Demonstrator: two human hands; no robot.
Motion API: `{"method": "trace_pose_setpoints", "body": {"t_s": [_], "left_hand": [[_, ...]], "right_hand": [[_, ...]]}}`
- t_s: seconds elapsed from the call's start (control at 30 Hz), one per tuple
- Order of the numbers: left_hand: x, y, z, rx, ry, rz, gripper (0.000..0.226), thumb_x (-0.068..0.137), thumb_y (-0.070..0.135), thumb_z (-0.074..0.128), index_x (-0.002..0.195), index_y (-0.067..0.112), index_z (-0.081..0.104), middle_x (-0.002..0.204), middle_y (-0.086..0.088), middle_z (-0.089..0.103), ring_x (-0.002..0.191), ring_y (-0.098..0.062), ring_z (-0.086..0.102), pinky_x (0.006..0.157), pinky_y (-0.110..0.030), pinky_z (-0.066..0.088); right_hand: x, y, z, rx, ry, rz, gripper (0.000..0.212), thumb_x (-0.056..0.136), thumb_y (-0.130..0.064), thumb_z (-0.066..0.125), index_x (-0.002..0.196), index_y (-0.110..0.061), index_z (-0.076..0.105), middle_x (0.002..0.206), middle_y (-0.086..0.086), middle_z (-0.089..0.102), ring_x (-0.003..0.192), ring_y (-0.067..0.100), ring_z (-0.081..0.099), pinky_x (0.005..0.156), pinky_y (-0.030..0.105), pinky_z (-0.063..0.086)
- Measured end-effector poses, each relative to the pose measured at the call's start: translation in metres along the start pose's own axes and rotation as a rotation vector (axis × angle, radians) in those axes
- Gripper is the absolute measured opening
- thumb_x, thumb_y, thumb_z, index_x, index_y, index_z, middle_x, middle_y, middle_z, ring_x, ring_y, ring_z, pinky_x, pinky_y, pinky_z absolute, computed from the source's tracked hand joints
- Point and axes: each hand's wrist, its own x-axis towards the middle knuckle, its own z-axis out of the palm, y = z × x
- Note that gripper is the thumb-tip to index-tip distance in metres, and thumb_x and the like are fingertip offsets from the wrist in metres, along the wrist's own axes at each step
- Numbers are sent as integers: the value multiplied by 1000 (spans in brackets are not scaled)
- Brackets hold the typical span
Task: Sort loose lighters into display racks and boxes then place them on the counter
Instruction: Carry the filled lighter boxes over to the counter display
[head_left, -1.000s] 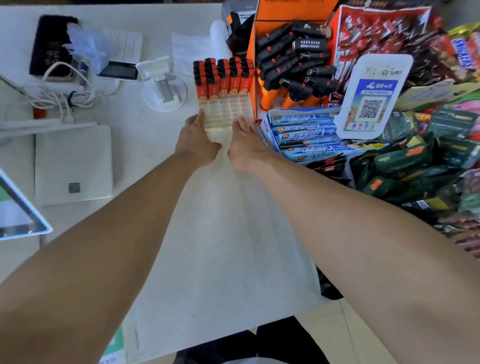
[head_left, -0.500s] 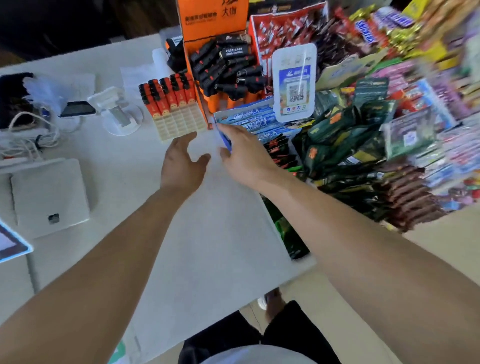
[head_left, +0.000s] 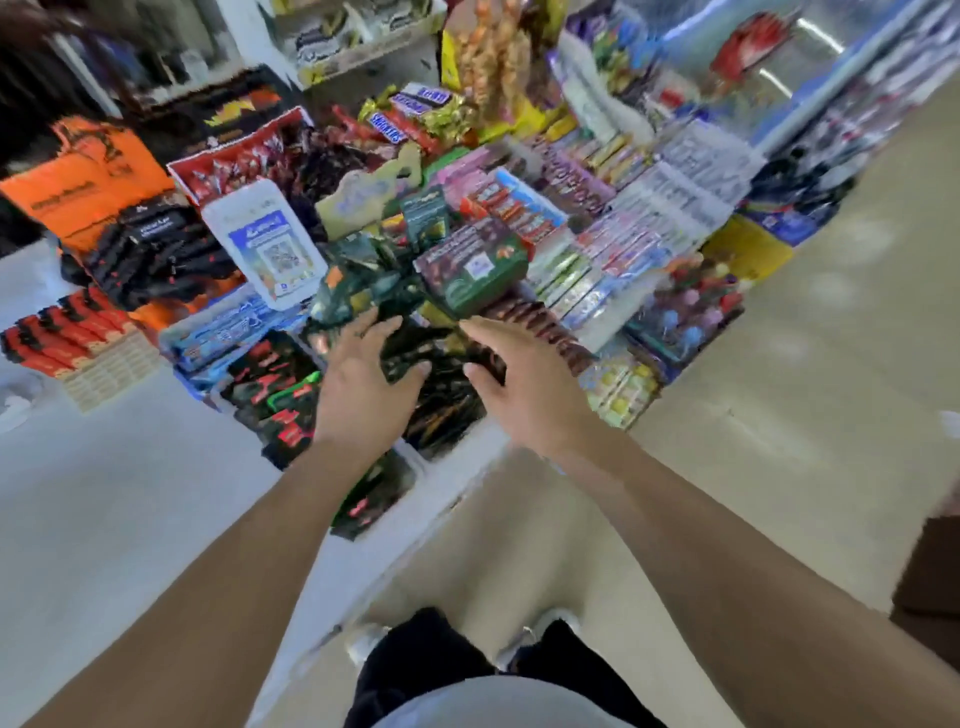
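Both empty hands (head_left: 441, 384) now over snack packets (head_left: 441, 400), away from lighter rack (head_left: 78, 338).

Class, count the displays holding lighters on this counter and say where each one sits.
2. The white rack of red lighters sits at the counter's far left edge; the orange box of black lighters stands behind it, left of the QR code sign. Blur may hide others.

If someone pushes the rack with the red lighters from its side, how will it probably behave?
The rack of red lighters would probably slide flat on the white counter. Only its far rows are filled, so it may swing unevenly. The upright lighters could wobble or tip.
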Motion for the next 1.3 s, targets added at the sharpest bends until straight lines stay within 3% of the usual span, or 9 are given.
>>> {"method": "trace_pose_setpoints", "body": {"t_s": [0.1, 0.23, 0.43, 0.63, 0.77, 0.87, 0.97, 1.17, 1.3], "left_hand": [[0, 26, 16, 146, 75, -96, 67, 91, 40, 72, 149, 18, 46, 165, -6, 21, 152, -28, 16, 120, -53, 28], [2, 70, 51, 200, 124, -73, 63, 90, 34, 72, 146, 14, 49, 163, -13, 25, 152, -31, 14, 122, -56, 22], [6, 170, 166, 63, -124, 106, 55, 86, 36, 72, 132, 8, 61, 144, -17, 52, 140, -34, 39, 118, -43, 26], [27, 245, 279, 34, -416, 158, 60, 89, 29, 75, 143, 14, 53, 153, -9, 43, 141, -27, 37, 109, -25, 24], [58, 289, 337, 44, -562, 217, 52, 82, 23, 79, 130, 12, 62, 135, -9, 57, 126, -30, 51, 98, -26, 33], [85, 322, 370, 54, -651, 280, 61, 83, 34, 74, 139, 15, 57, 140, -5, 55, 130, -27, 48, 108, -33, 35], [121, 360, 400, 81, -684, 332, 73, 75, 50, 63, 135, 9, 60, 140, -12, 56, 132, -32, 48, 112, -42, 36], [191, 421, 467, 155, -674, 403, 70, 71, 55, 49, 120, 8, 67, 121, -12, 62, 115, -33, 56, 97, -44, 46], [220, 451, 517, 188, -642, 336, 63, 70, 53, 51, 118, 14, 66, 120, -7, 61, 115, -31, 54, 94, -39, 44]], "right_hand": [[-20, 36, -27, 15, -11, -27, 45, 100, -24, 59, 145, -21, 53, 149, -6, 51, 134, 11, 48, 113, 27, 38], [-55, 98, -57, -20, -65, 71, 50, 100, -30, 58, 148, -26, 47, 152, -9, 46, 135, 11, 47, 113, 31, 38], [-102, 207, -111, 13, -68, 344, 55, 99, -34, 58, 151, -24, 43, 154, -2, 43, 140, 18, 41, 114, 34, 34], [-135, 306, -166, 34, -23, 596, 59, 95, -35, 63, 150, -22, 43, 152, -3, 45, 138, 16, 43, 112, 26, 31], [-148, 360, -196, 35, -43, 733, 65, 97, -47, 60, 153, -25, 37, 157, -5, 37, 142, 11, 36, 116, 24, 27], [-155, 385, -219, 77, -34, 819, 68, 96, -54, 57, 154, -28, 35, 159, -10, 33, 144, 8, 32, 118, 24, 25], [-158, 410, -242, 123, -45, 874, 67, 97, -55, 55, 155, -31, 31, 160, -14, 28, 145, 5, 29, 117, 23, 24], [-133, 484, -296, 211, -14, 928, 66, 95, -49, 60, 153, -32, 34, 154, -17, 38, 135, 3, 41, 101, 15, 33], [-87, 563, -350, 169, -61, 828, 69, 95, -54, 58, 154, -33, 30, 158, -16, 32, 142, 5, 34, 110, 21, 30]]}}
